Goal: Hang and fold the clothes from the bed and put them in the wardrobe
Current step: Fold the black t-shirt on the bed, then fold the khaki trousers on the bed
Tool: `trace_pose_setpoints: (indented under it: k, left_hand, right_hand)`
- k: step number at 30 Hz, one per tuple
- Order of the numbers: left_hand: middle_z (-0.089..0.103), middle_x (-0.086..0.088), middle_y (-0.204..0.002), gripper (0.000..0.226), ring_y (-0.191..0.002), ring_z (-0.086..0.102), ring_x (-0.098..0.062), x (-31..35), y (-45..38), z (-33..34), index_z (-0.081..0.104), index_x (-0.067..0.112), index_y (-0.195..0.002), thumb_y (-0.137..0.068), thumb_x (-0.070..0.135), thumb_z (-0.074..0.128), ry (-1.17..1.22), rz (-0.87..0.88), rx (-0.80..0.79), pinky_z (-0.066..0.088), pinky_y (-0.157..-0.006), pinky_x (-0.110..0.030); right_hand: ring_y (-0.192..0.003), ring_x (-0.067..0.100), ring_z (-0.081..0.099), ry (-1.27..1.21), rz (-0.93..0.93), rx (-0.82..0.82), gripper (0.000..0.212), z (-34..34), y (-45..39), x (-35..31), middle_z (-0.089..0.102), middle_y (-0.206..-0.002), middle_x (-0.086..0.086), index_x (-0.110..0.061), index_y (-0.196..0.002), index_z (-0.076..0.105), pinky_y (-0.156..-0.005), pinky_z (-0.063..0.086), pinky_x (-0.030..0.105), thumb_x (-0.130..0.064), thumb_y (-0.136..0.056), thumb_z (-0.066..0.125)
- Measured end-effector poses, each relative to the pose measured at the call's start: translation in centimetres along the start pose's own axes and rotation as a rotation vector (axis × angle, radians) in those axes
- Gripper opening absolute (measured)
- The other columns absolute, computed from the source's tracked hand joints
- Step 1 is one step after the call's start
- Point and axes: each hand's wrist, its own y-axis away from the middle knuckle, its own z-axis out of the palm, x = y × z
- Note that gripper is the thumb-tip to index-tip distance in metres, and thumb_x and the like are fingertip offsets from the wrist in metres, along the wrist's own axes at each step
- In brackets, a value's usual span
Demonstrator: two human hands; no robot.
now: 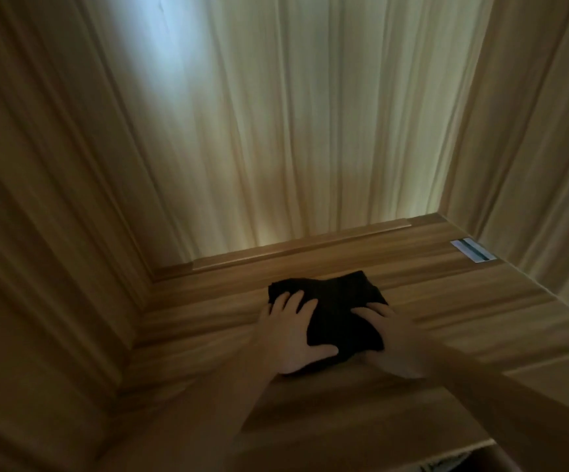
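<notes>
A folded black garment (335, 310) lies on the wooden wardrobe shelf (446, 301), near its middle. My left hand (291, 335) rests flat on the garment's left side, fingers spread and straight. On the right side my right hand (390, 338) lies with fingers stretched over the cloth and its thumb at the near edge. Both forearms reach in from the bottom of the view.
The wardrobe's wooden back panel (293, 131) rises behind the shelf, with side walls (38, 233) close on the left and right. A small white label (473, 250) sits at the shelf's far right corner. The shelf's front edge (412, 451) is near the bottom.
</notes>
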Motion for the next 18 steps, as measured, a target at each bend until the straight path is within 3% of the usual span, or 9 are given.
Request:
trace_pose_setpoints:
  k: [5, 11, 15, 18]
  left_hand:
    - [0.033, -0.001, -0.152, 0.068, -0.139, 0.028, -0.025, 5.1, 0.2, -4.8, 0.031, 0.027, -0.148, -0.090, 0.057, 0.049, 0.023, 0.209, 0.047, 0.030, -0.109, -0.047]
    - [0.060, 0.003, -0.122, 0.048, -0.112, 0.055, -0.019, 16.8, 5.2, -5.7, 0.055, 0.025, -0.126, -0.086, 0.051, 0.058, 0.165, 0.594, 0.034, 0.045, -0.089, -0.033]
    - [0.059, -0.003, -0.127, 0.050, -0.115, 0.055, -0.022, 26.1, 12.6, -3.4, 0.056, 0.020, -0.128, -0.085, 0.046, 0.064, 0.207, 0.843, -0.048, 0.044, -0.095, -0.035]
    - [0.055, 0.005, -0.130, 0.051, -0.117, 0.053, -0.018, 33.0, 19.5, -1.9, 0.053, 0.029, -0.129, -0.084, 0.051, 0.058, 0.139, 1.050, -0.088, 0.045, -0.096, -0.034]
  right_hand:
    - [-0.128, 0.023, 0.045, -0.056, 0.207, 0.172, 0.069, -4.2, 7.2, 0.7, 0.039, -0.147, 0.000, -0.032, -0.148, 0.029, -0.098, 0.044, 0.035, -0.041, -0.087, 0.061]
    - [-0.125, 0.025, 0.049, -0.018, 0.645, 0.407, 0.064, -3.2, 25.1, 0.1, 0.047, -0.141, 0.002, -0.030, -0.144, 0.036, -0.100, 0.044, 0.038, -0.042, -0.085, 0.058]
    - [-0.118, 0.022, 0.053, -0.064, 0.957, 0.483, 0.056, 0.9, 40.6, -3.1, 0.048, -0.133, -0.002, -0.029, -0.140, 0.038, -0.095, 0.046, 0.038, -0.042, -0.088, 0.055]
    - [-0.118, 0.020, 0.052, -0.085, 1.184, 0.589, 0.050, 4.1, 51.8, -6.8, 0.050, -0.127, -0.003, -0.031, -0.135, 0.042, -0.094, 0.046, 0.037, -0.042, -0.088, 0.054]
